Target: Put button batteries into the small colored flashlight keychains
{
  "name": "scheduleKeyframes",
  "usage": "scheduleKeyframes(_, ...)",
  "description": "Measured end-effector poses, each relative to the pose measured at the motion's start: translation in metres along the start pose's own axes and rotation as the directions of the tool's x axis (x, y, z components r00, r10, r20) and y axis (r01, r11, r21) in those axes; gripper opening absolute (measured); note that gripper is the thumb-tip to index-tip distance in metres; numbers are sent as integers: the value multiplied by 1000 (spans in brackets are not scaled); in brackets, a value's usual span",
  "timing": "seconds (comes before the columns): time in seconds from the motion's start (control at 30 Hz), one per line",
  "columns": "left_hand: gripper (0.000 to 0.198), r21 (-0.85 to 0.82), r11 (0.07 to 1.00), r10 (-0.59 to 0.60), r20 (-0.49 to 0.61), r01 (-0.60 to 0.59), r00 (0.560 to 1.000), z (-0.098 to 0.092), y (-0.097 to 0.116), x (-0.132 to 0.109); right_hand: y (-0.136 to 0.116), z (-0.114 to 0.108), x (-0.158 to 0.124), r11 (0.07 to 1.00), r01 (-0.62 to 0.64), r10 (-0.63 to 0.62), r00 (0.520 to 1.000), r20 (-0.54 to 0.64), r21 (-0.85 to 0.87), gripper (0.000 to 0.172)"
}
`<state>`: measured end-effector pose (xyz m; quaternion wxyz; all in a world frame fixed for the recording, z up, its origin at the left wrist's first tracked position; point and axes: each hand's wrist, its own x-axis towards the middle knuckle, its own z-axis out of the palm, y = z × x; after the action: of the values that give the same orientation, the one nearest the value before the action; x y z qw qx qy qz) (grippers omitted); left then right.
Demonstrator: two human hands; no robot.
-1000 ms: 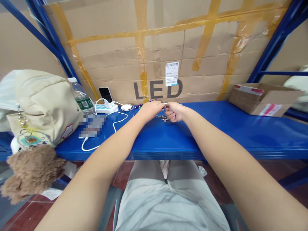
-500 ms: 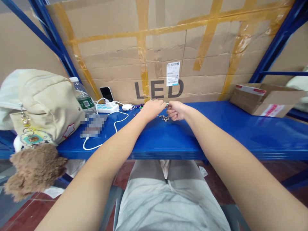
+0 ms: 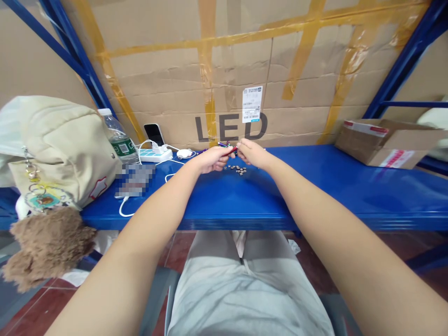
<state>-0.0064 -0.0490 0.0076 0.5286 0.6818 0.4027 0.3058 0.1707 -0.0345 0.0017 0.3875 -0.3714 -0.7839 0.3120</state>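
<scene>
Both my hands meet at the back of the blue shelf, just under the "LED" print. My left hand is closed in a pinch on a small red stick-like piece. My right hand is closed too, its fingertips touching the other end of that red piece. Several tiny metal parts lie in a loose heap on the shelf right below the hands. A few more thin coloured pieces lie behind the left hand against the cardboard.
A taped cardboard sheet stands behind. Left: a beige bag with a plush charm, a water bottle, a phone, a power strip and white cable. A small cardboard box sits at right.
Both hands have lifted slightly off the shelf and come together; a red piece now shows between the fingertips. The heap of metal parts has not moved.
</scene>
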Motion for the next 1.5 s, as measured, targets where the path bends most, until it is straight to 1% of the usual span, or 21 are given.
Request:
scheduleKeyframes(0.07, 37, -48, 998, -28, 33, 29, 999, -3, 0, -2, 0, 1, 0, 996, 45, -47, 999, -24, -71, 25)
scheduleKeyframes(0.1, 35, -25, 999, -26, 12, 26, 1000, -3, 0, -2, 0, 1, 1, 994, 37, -40, 999, -31, -107, 24)
scheduleKeyframes(0.17, 26, 114, 993, 20, -90, -9, 996, 0, -2, 0, 1, 1, 2, 985, -21, 18, 1000, -20, -170, 24)
scheduleKeyframes(0.23, 18, 303, 952, 112, -183, -53, 977, 5, -4, 2, 2, 1, 2, 978, -86, 91, 996, 18, -188, 24)
scheduleKeyframes(0.3, 11, 431, 898, 192, -202, -89, 960, 8, -5, 4, 1, 1, 2, 981, -113, 123, 991, 53, -161, 25)
scheduleKeyframes(0.37, 14, 461, 877, 232, -167, -132, 958, 8, -5, 4, -2, 0, 0, 988, -97, 104, 993, 58, -122, 25)
scheduleKeyframes(0.43, 19, 413, 898, 220, -128, -150, 967, 6, -4, 3, -5, 0, -2, 992, -59, 65, 997, 44, -110, 23)
scheduleKeyframes(0.47, 22, 361, 922, 192, -110, -140, 975, 5, -4, 3, -7, -1, -3, 993, -37, 42, 998, 43, -116, 23)
scheduleKeyframes(0.53, 30, 217, 973, 101, -71, -83, 992, 1, -3, 1, -9, -2, -5, 990, 15, -8, 999, 47, -137, 22)
scheduleKeyframes(0.6, 39, 80, 997, 17, -15, -16, 1000, -2, -2, -1, -10, -2, -6, 986, 75, -68, 996, 49, -151, 23)
scheduleKeyframes(0.67, 44, 9, 1000, -24, 26, 24, 999, -4, -1, -3, -11, -2, -6, 979, 107, -104, 994, 29, -171, 23)
scheduleKeyframes(0.7, 44, 2, 999, -33, 31, 32, 999, -4, -1, -4, -11, -2, -6, 976, 101, -99, 995, 17, -194, 23)
scheduleKeyframes(0.73, 42, 14, 999, -38, 31, 38, 999, -4, -1, -4, -12, -3, -6, 971, 79, -77, 997, 16, -226, 23)
scheduleKeyframes(0.8, 37, 95, 995, -46, 25, 43, 999, -4, -1, -5, -12, -4, -6, 952, 4, 11, 999, 47, -307, 21)
scheduleKeyframes(0.9, 32, 339, 940, -66, 49, 45, 997, -6, -4, -6, -13, -9, -7, 887, -98, 188, 969, 158, -452, 18)
scheduleKeyframes(1.0, 33, 606, 795, -110, 103, 26, 989, -10, -6, -5, -14, -19, -8, 788, -149, 333, 919, 210, -597, 17)
scheduleKeyframes(1.1, 34, 754, 657, -92, 102, -17, 991, -14, -8, -3, -14, -31, -10, 670, -203, 453, 874, 176, -714, 18)
scheduleKeyframes(1.2, 32, 805, 589, -9, 92, -69, 996, -15, -10, 0, -9, -41, -10, 556, -245, 565, 812, 145, -795, 18)
scheduleKeyframes(1.3, 28, 818, 568, 44, 82, -92, 996, -14, -12, 2, -2, -46, -9, 515, -294, 622, 774, 115, -805, 17)
scheduleKeyframes(1.37, 26, 819, 567, 59, 65, -87, 996, -14, -11, 1, 2, -47, -9, 515, -297, 623, 774, 113, -805, 18)
scheduleKeyframes(1.5, 25, 818, 573, 55, 32, -57, 998, -16, -7, -2, 4, -47, -8, 505, -256, 606, 785, 128, -824, 23)
